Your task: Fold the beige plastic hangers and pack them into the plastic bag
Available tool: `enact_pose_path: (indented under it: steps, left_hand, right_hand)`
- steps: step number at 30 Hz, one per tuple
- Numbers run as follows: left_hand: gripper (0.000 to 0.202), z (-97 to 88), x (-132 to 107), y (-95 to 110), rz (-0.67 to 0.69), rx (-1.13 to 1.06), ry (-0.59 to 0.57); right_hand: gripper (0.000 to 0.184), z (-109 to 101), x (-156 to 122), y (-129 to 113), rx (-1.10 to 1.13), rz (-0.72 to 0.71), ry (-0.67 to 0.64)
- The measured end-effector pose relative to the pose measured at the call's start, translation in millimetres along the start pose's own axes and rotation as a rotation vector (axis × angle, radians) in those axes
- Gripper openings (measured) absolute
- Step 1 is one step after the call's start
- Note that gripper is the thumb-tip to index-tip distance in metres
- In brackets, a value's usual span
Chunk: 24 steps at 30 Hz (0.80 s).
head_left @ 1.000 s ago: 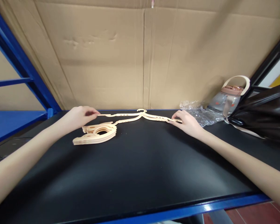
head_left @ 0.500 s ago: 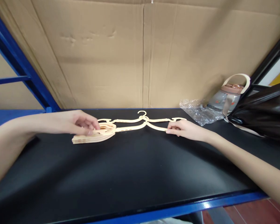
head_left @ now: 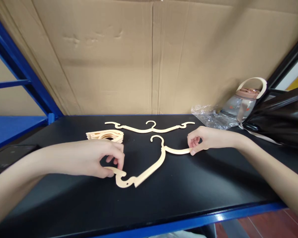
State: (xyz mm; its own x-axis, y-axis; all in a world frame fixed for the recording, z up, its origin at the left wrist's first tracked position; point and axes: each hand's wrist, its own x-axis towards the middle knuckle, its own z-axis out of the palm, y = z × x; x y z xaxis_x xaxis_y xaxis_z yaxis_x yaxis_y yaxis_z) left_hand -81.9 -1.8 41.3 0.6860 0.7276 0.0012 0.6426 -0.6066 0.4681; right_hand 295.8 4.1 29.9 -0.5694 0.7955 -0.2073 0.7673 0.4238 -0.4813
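A cream folding clothes hanger (head_left: 151, 168) is spread between my two hands over the black tabletop, its hook pointing away from me. My left hand (head_left: 105, 158) pinches the notched tip of its left arm, which is angled toward me. My right hand (head_left: 201, 140) is closed on its right arm and hides part of that end. Behind it, a second unfolded hanger (head_left: 141, 130) lies flat on the table. Beyond my left hand sits a stack of folded hangers (head_left: 105, 135), partly covered by the hand.
A clear kettle-shaped bottle (head_left: 240, 102) with a handle stands at the back right beside crumpled clear plastic (head_left: 211, 117). A black bag (head_left: 288, 115) lies at the right. Cardboard (head_left: 109, 66) walls off the back. A dark flat object (head_left: 12, 158) rests at the left.
My left hand has come nearer and right, away from the stack, holding the hanger's left tip. The held hanger has been drawn toward me, apart from the one behind. My right hand shifted slightly right.
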Motion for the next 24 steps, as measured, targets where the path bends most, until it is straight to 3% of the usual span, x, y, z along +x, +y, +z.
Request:
enact_pose_path:
  steps: [3, 4, 11, 15, 19, 24]
  left_hand:
    - [0.013, 4.9, 14, 13, 0.13, -0.029, -0.24]
    - [0.016, 8.3, 19, 16, 0.166, -0.026, -0.258]
    - [0.019, 36.0, 29, 20, 0.278, -0.054, -0.085]
    - [0.016, 42.6, 30, 19, 0.144, 0.034, 0.037]
    - [0.03, 47.4, 33, 18, 0.038, 0.087, 0.078]
    - [0.013, 50.0, 36, 18, 0.003, 0.052, 0.073]
  right_hand:
    - [0.027, 2, 1, -2, 0.021, -0.032, -0.016]
    - [0.028, 3, 1, -2, 0.026, -0.038, -0.02]
    - [0.032, 10, 3, -8, -0.011, -0.042, 0.006]
    - [0.036, 15, 4, -17, -0.033, -0.003, 0.0]
    - [0.035, 20, 4, -29, -0.128, -0.013, 0.061]
    - [0.036, 22, -3, -39, -0.302, 0.0, 0.167]
